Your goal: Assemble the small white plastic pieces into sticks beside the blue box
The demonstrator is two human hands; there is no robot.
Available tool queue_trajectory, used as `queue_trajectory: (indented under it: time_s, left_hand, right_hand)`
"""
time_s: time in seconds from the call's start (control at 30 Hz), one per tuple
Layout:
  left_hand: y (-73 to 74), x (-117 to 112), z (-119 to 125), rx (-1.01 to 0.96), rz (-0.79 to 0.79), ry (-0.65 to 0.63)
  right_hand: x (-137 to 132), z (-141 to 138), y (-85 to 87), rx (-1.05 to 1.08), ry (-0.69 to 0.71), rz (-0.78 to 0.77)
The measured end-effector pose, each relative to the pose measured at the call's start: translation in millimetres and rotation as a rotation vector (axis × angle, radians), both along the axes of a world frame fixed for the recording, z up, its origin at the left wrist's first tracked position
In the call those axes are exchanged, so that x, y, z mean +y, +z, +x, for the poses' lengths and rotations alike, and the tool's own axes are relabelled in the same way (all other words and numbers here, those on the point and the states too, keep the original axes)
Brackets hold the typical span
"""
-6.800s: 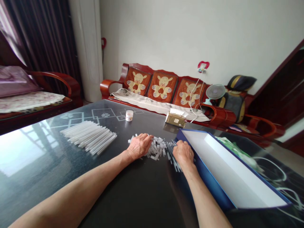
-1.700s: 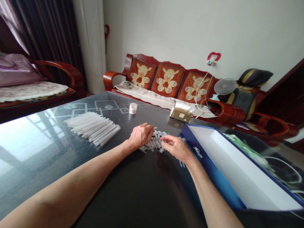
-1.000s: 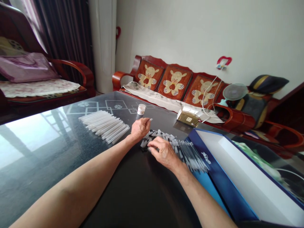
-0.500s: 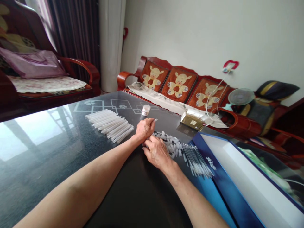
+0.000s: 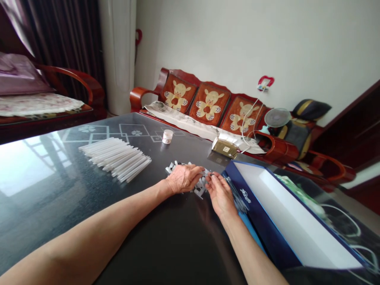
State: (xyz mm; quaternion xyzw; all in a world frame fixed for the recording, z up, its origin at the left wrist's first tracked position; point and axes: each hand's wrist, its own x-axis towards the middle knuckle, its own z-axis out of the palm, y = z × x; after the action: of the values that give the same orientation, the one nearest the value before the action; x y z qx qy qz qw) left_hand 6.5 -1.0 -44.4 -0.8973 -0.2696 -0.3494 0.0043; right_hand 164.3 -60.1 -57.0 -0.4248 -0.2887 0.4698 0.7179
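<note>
My left hand [image 5: 184, 178] is closed, pinching a small whitish plastic piece [image 5: 205, 172] in its fingertips. My right hand [image 5: 220, 194] meets it from the right, thumb and fingers pinched on a small dark piece [image 5: 211, 174]; whether the two pieces are joined is too small to tell. Under and around both hands lies a pile of small white and black plastic pen parts [image 5: 200, 190], partly hidden. Thin pen refills [image 5: 240, 198] lie beyond my right hand, mostly covered by it. White pen barrels [image 5: 114, 156] rest side by side in a row to the left.
A long blue box [image 5: 267, 213] with a white inside stands at the right. Toward the back are a small round white jar [image 5: 167, 137] and a gold tissue box [image 5: 225, 147]. The glossy dark table [image 5: 166, 245] reflects window light. A wooden sofa [image 5: 181, 72] stands behind.
Both hands have moved right over the pile of parts, and my right hand has turned with its fingers up. The view has swung to the right.
</note>
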Motion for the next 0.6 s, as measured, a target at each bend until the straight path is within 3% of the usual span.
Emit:
queue_trajectory:
  time_s: [0.6]
  left_hand:
    - [-7.4, -2.1, 3.6, 0.073, 0.016, 0.002]
  right_hand:
    - [-2.8, -2.8, 1.8, -0.087, 0.061, 0.013]
